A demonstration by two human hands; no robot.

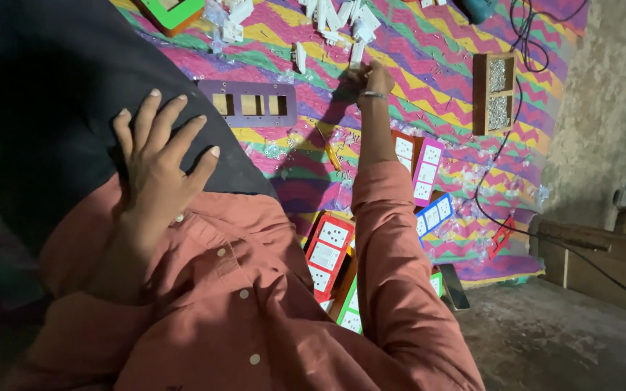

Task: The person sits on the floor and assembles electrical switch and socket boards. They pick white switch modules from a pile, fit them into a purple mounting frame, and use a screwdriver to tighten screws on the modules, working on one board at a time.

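Note:
My left hand lies flat with fingers spread on my dark trouser leg, holding nothing. My right hand, with a metal bangle on the wrist, is stretched far out over the zigzag-patterned mat. Its fingers are curled at the end of a white switch part at the edge of a pile of several white switch parts. My salmon shirt sleeve covers the arm up to the elbow.
A purple plate with three rectangular openings lies beside my knee. Coloured switch boards, red, pink and blue, lie by my right arm. A wooden box of screws, a black cable and a green frame lie farther out.

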